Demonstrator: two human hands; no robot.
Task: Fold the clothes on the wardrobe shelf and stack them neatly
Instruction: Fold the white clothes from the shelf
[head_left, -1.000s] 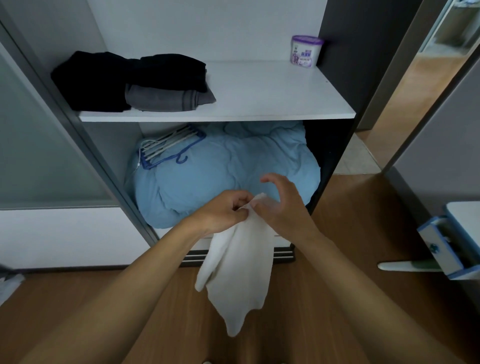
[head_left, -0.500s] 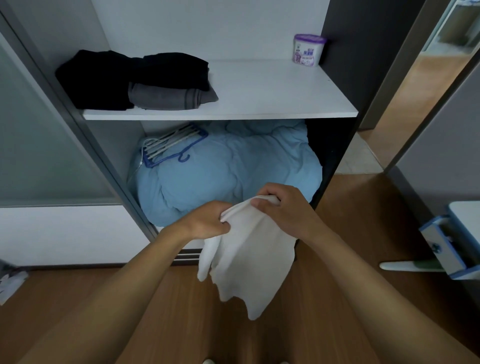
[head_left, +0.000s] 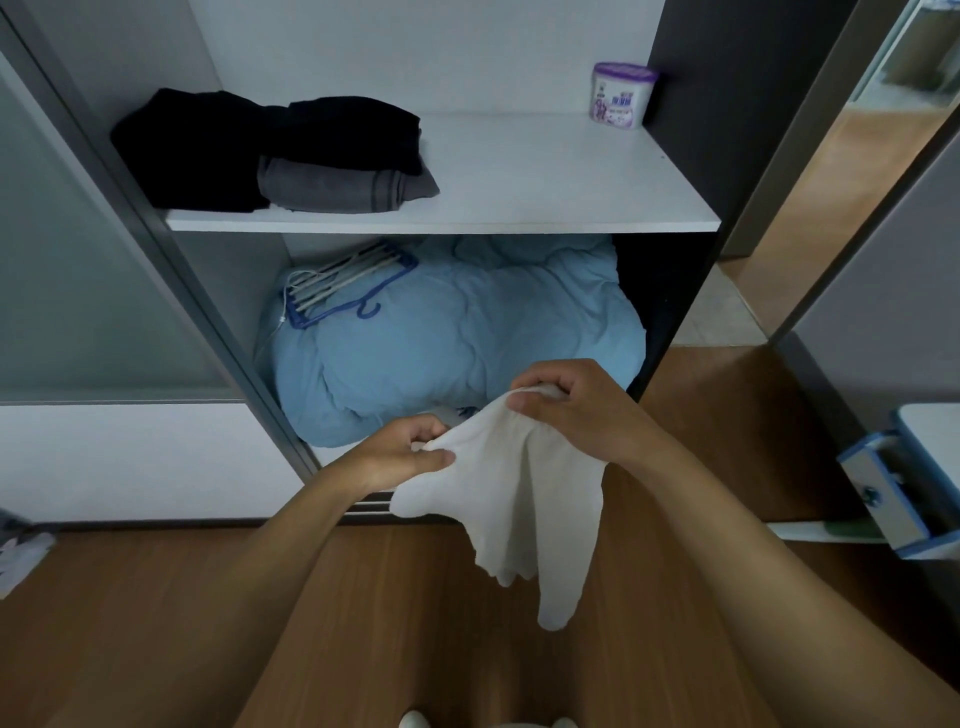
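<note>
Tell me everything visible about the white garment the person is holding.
The white garment is a thin, soft, plain fabric piece, unfolded and crumpled. Its top edge is stretched between the hands: the left hand pinches one end, the right hand grips the other, slightly higher. The rest hangs limp in uneven folds, one narrow part drooping lowest. It is held in the air before the wardrobe, above the wooden floor, touching only the hands. Its type is unclear.

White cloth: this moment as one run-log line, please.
left hand: pinches white cloth; right hand: grips it; state: hangs unfolded; shelf: dark stack
</note>
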